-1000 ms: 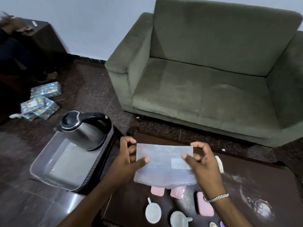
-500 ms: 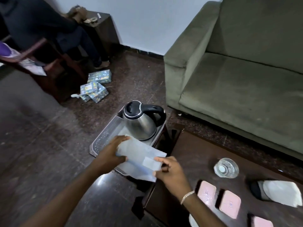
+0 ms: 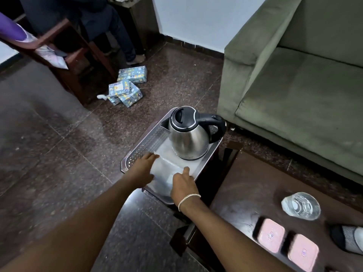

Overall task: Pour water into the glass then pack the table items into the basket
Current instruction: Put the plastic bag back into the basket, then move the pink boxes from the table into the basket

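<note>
Head view: both hands, left hand and right hand, spread flat on plastic bag (long axis unclear) in basket.

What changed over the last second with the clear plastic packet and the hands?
The plastic packet, earlier held up over the table, went left and down into the basket. Left hand and right hand now rest on it, fingers spread. The kettle stayed in the basket.

The left hand and right hand cover parts of the pale packet; whether they grip it cannot be told. At the lower right edge, a sock-like thing is cut off. The pink boxes are blurred, their labels unreadable.
</note>
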A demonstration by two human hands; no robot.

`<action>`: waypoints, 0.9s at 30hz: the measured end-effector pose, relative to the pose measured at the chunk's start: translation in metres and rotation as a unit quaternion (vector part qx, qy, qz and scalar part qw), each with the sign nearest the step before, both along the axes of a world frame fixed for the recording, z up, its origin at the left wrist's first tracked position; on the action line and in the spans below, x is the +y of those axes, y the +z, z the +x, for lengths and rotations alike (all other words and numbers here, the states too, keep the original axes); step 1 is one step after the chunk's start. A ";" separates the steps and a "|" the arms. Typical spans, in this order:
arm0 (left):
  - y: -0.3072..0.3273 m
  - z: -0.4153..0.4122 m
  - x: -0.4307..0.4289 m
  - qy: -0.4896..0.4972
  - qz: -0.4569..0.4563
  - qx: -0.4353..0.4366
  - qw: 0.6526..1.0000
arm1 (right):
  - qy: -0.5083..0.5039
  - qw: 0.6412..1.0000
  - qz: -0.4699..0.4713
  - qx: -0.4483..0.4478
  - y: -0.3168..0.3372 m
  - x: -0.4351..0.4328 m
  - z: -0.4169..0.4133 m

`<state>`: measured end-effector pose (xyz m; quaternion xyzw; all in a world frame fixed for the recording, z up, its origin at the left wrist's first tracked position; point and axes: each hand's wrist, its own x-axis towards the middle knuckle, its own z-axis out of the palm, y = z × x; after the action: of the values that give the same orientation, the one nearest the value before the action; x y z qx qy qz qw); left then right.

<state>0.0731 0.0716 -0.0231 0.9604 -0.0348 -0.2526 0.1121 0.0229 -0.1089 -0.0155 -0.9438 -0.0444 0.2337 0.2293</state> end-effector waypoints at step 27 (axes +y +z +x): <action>0.023 -0.031 -0.083 -0.178 -0.081 -0.168 0.966 | -0.036 0.980 -0.031 -0.194 -0.004 -0.133 -0.032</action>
<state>0.0425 -0.0117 -0.0003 0.9553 -0.2435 -0.0994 0.1349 -0.0086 -0.2418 -0.0199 -0.9788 -0.0469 0.0392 0.1956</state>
